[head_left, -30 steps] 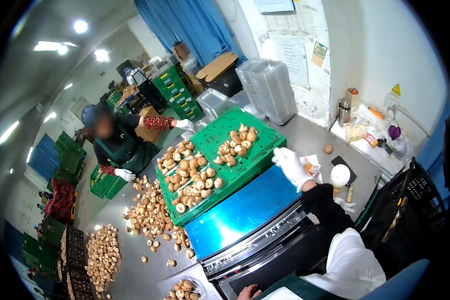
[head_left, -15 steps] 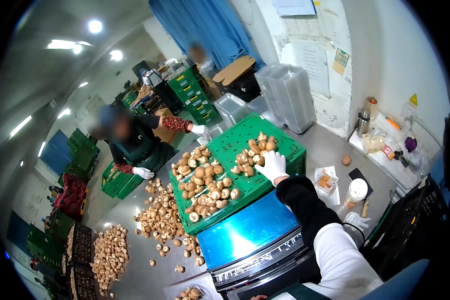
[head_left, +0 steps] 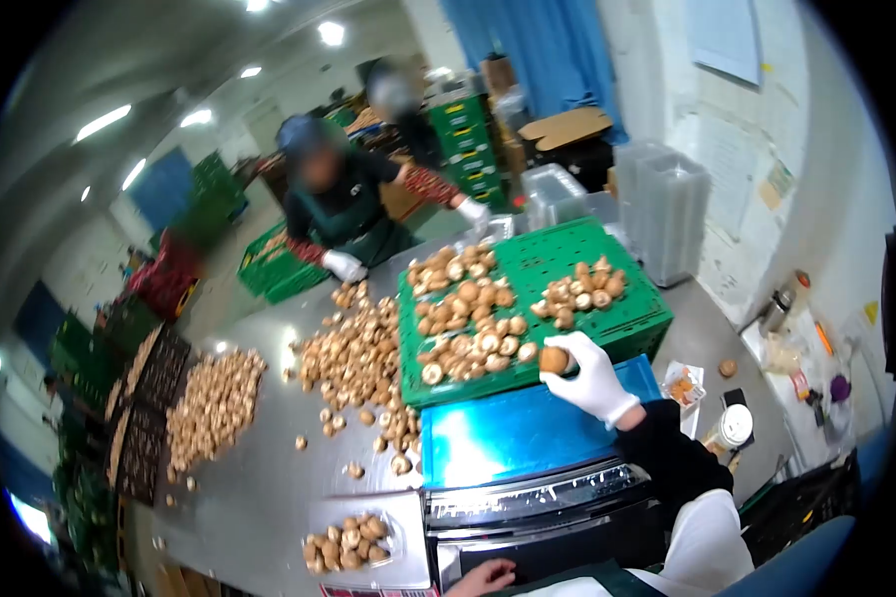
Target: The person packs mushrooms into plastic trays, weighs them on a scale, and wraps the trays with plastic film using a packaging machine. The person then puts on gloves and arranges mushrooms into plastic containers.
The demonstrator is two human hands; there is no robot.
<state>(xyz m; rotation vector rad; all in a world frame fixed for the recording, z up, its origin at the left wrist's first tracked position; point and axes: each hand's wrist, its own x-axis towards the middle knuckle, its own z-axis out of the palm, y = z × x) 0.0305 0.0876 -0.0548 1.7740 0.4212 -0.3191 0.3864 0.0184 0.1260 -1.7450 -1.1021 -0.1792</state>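
Note:
My right hand [head_left: 589, 378], in a white glove, pinches a brown mushroom [head_left: 554, 360] between thumb and fingers. It is above the near edge of a green crate [head_left: 538, 257], close to the blue-covered surface [head_left: 488, 435] of a wrapping machine. Several clusters of mushrooms [head_left: 480, 348] rest on the crate, at least some in clear trays. Bare and partly cut off at the bottom edge, my left hand [head_left: 485, 577] lies by the machine's dark front with its fingers loosely stretched. A filled mushroom tray [head_left: 346, 545] sits on a pale plate left of the machine.
Loose mushrooms [head_left: 353, 348] spread across the steel table [head_left: 269, 478]. Opposite, a co-worker [head_left: 343, 199] in white gloves stands at the table. Clear stacked trays [head_left: 662, 209] are behind the crate; a paper cup [head_left: 732, 426] and snack tray [head_left: 682, 383] stand at right.
My right hand has left the mushroom cluster on the crate's right side and come nearer, now holding a mushroom. The view has shifted, bringing my left hand and the near filled tray further into sight.

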